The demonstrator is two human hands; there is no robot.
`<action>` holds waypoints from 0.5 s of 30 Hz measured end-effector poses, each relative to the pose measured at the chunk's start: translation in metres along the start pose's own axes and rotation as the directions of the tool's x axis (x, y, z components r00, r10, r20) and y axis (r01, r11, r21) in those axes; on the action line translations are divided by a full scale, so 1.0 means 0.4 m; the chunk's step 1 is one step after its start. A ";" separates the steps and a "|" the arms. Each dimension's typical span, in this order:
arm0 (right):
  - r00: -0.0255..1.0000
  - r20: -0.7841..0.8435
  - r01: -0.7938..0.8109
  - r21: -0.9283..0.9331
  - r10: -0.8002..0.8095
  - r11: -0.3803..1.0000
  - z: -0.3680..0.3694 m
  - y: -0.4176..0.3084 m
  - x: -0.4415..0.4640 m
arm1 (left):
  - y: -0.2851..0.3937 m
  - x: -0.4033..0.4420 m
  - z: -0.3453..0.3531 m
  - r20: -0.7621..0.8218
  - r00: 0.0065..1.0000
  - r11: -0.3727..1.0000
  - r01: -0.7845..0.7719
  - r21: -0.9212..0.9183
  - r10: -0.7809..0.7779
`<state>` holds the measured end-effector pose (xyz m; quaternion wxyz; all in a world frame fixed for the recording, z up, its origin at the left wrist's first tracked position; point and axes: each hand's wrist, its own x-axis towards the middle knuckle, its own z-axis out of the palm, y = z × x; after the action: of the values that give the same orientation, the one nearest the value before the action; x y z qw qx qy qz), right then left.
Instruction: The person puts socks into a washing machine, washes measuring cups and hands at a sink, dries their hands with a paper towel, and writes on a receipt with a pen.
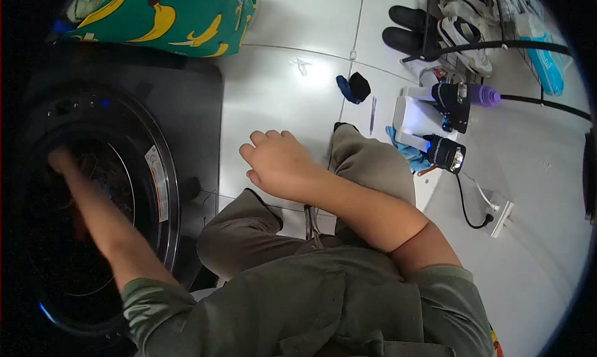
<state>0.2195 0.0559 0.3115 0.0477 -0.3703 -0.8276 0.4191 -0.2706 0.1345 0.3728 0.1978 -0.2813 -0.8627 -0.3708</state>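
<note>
At the left, the dark round opening of a black front-loading machine (199,96) surrounds my left hand (60,161). That hand is blurred in the shadow, so its fingers and anything in them cannot be made out. Dim, unclear shapes lie deeper inside the opening. My right hand (277,164) hangs above the white tiled floor (280,64), back upward, its fingers loosely bent and apart with nothing visible in them. My knees, in grey-brown trousers, are below and beside it.
A green bag with banana prints (186,15) sits at the top left. Dark cloth pieces (357,88) and a pen (373,114) lie on the floor. Farther right are a white device (420,117), black lamps (446,153), a power socket (497,214) and shoes (407,40) by a rack.
</note>
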 end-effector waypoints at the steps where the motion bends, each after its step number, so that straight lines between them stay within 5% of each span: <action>1: 0.999 -0.035 0.015 -0.045 -0.017 0.999 -0.009 0.001 -0.015 | 0.027 -0.080 -0.045 -0.083 0.996 0.997 0.010 -0.082 -0.017; 3: 0.997 -0.068 0.045 0.050 -0.042 0.998 -0.034 -0.002 -0.047 | 0.061 -0.273 -0.101 -0.279 0.960 0.971 -0.055 -0.232 -0.013; 5: 0.994 -0.091 0.077 0.145 -0.064 0.986 -0.056 -0.007 -0.072 | 0.073 -0.491 -0.076 -0.433 0.882 0.927 -0.304 -0.220 0.186; 6: 0.985 -0.149 0.109 0.191 -0.081 0.975 -0.068 -0.004 -0.082 | 0.072 -0.608 -0.038 -0.325 0.899 0.898 -0.376 -0.228 0.294; 7: 0.974 -0.207 0.142 0.233 -0.094 0.962 -0.080 0.002 -0.090 | 0.198 -0.776 -0.035 -0.071 0.969 0.876 -0.243 -0.416 0.235; 8: 0.976 -0.200 0.139 0.238 -0.091 0.961 -0.090 0.010 -0.099 | 0.204 -0.890 0.025 0.164 0.885 0.813 -0.307 -0.495 0.435; 10: 0.940 -0.334 0.164 0.278 -0.064 0.946 -0.110 0.032 -0.113 | 0.315 -1.145 0.122 0.571 0.567 0.769 -0.192 -0.609 0.594; 12: 0.923 -0.386 0.128 0.286 -0.008 0.950 -0.127 0.054 -0.123 | 0.350 -1.326 0.236 0.560 0.140 0.574 -0.292 -0.765 0.817; 14: 0.901 -0.433 0.089 0.257 0.032 0.962 -0.146 0.075 -0.136 | 0.387 -1.448 0.292 0.628 -0.219 0.452 -0.526 -0.720 0.746; 15: 0.901 -0.431 0.069 0.250 0.047 0.966 -0.153 0.083 -0.138 | 0.384 -1.487 0.332 0.618 -0.224 0.450 -0.509 -0.734 0.754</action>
<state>0.3023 0.0725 0.3393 0.2806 -0.4398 -0.7365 0.4305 0.2629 0.1199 0.0411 -0.2260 -0.8554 -0.4634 -0.0498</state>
